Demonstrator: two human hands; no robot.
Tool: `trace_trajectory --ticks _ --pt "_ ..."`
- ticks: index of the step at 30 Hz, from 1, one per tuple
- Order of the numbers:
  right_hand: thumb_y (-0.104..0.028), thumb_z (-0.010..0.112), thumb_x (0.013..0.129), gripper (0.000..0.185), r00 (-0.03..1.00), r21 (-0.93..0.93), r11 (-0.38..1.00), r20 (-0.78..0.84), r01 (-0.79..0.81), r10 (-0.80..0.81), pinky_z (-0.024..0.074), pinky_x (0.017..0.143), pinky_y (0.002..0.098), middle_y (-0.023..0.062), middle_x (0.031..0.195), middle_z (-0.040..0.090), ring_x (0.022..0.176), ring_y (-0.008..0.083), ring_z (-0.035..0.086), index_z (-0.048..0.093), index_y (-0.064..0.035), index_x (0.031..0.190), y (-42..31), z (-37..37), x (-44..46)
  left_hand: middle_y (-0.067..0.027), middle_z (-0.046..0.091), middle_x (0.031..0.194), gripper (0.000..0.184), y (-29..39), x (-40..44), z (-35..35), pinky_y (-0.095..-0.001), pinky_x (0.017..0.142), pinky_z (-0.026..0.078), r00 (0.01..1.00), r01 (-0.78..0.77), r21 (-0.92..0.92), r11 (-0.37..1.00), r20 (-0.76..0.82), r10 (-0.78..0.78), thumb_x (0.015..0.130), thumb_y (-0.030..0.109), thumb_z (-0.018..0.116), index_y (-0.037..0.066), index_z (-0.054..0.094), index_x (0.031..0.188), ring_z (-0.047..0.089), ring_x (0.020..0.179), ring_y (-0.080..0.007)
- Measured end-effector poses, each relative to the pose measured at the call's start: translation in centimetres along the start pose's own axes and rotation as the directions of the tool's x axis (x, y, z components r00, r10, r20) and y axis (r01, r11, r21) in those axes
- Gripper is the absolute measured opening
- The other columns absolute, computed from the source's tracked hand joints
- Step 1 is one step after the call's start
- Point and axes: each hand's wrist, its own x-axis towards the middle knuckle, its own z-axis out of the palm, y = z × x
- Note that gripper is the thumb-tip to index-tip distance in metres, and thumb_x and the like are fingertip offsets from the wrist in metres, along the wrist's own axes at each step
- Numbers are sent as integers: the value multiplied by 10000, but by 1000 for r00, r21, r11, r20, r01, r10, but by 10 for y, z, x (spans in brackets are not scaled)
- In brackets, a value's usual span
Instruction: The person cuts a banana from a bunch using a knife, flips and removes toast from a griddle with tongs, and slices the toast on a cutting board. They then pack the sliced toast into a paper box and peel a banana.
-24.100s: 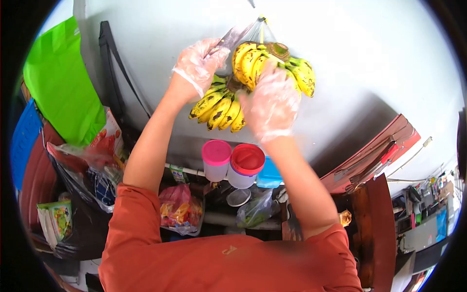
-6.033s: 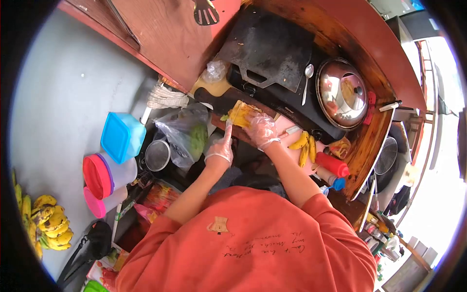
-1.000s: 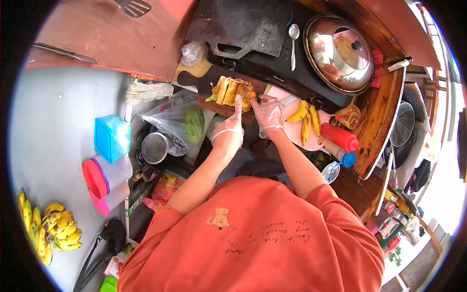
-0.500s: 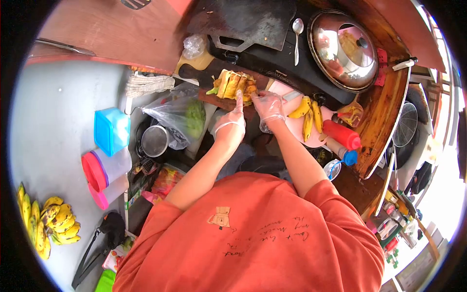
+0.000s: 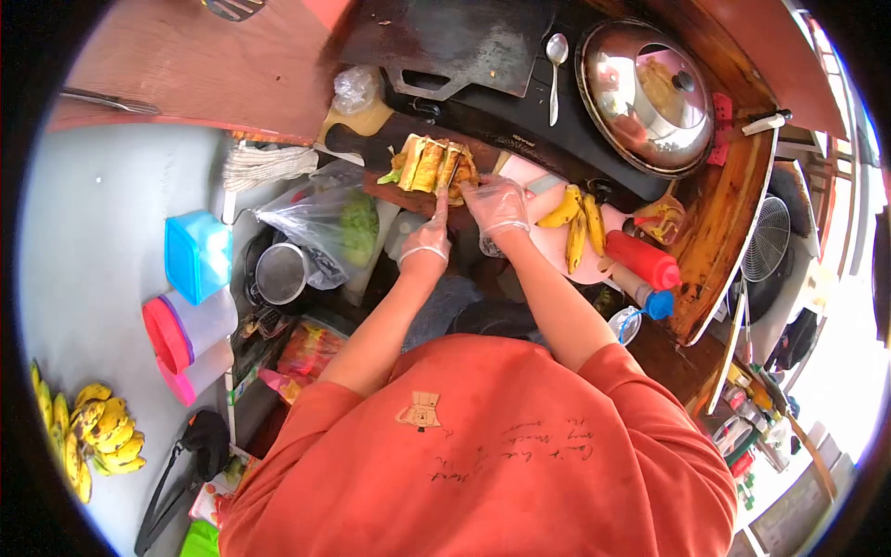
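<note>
A browned, egg-coated stuffed flatbread (image 5: 429, 165), cut into strips, lies on a dark wooden cutting board (image 5: 408, 195) with a handle. My left hand (image 5: 429, 237), in a clear plastic glove, stretches its index finger to the near edge of the strips; its other fingers are curled and hold nothing visible. My right hand (image 5: 498, 202), also gloved, has its fingertips closed on the darker right end of the flatbread. A knife blade (image 5: 546, 184) rests on the pink board (image 5: 557, 243) just right of that hand, with several bananas (image 5: 577, 223) beside it.
A black griddle (image 5: 445, 42), a spoon (image 5: 555, 79) and a lidded pan (image 5: 645, 97) are on the stove beyond. A red squeeze bottle (image 5: 642, 260) lies at right. Bagged greens (image 5: 357, 232), a sieve (image 5: 281, 274) and a blue container (image 5: 198, 258) stand at left.
The view has shifted slightly. My left index finger has drawn back from on top of the strips to their near edge. My right hand stays at the right end.
</note>
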Motion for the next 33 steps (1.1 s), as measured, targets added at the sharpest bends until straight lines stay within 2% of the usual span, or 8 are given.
trace_trajectory --ticks 3,6,10,13,21,24,27,33 --pt "-424 705 841 502 999 -12 1000 34 0 0 529 965 420 250 1069 730 1051 392 688 751 55 984 -1 -3 1 -232 727 1098 972 -2 3 10 -517 782 575 1000 8 -6 1000 -7 -8 886 70 589 271 31 1655 719 897 -426" --pt "-420 706 835 481 998 13 999 -33 -46 46 532 960 421 238 1045 739 1030 394 695 763 44 948 -1 -1 0 -275 719 1053 931 1 1 11 -526 782 573 1000 11 1 1000 -25 -11 901 81 577 249 59 1656 715 886 -448" --pt "-418 705 829 463 993 97 989 33 -114 111 542 937 428 239 1007 742 1006 399 703 771 30 931 18 8 6 -274 724 1044 879 12 -7 -26 -541 812 563 1000 28 -45 999 12 -28 919 76 533 248 83 1655 713 917 -456" --pt "-438 724 836 481 998 49 997 0 55 -55 568 882 404 227 933 754 938 359 735 770 29 945 11 1 13 -270 723 1065 895 -1 0 -7 -541 830 563 999 -6 -16 1000 -37 6 913 72 534 265 72 1655 711 924 -460" --pt "-435 741 805 469 990 80 987 39 -138 135 568 881 412 232 911 754 934 357 741 784 -14 1006 2 -6 5 -254 734 1020 915 -3 1 12 -529 788 575 996 4 34 999 -86 -1 901 73 566 249 81 1657 717 867 -448" --pt "-439 745 793 481 993 131 985 17 -115 114 568 879 409 242 916 751 939 351 743 783 -18 1022 3 -5 3 -241 739 986 902 -5 4 12 -529 763 576 999 0 70 998 -45 3 903 80 578 233 106 1656 717 835 -441" --pt "-422 655 856 447 989 135 979 37 -150 146 547 911 444 253 993 729 1000 413 697 765 0 955 -1 -11 -2 -261 732 953 947 -1 6 17 -538 742 575 994 -6 65 998 -108 13 898 79 592 243 51 1657 718 826 -436" --pt "-401 628 876 426 997 128 989 8 -74 74 547 887 460 262 981 717 975 422 691 764 1 907 -8 -21 -5 -276 723 871 1037 -17 -20 23 -553 703 575 997 -30 123 992 -64 38 899 125 645 236 -67 1645 716 782 -452"
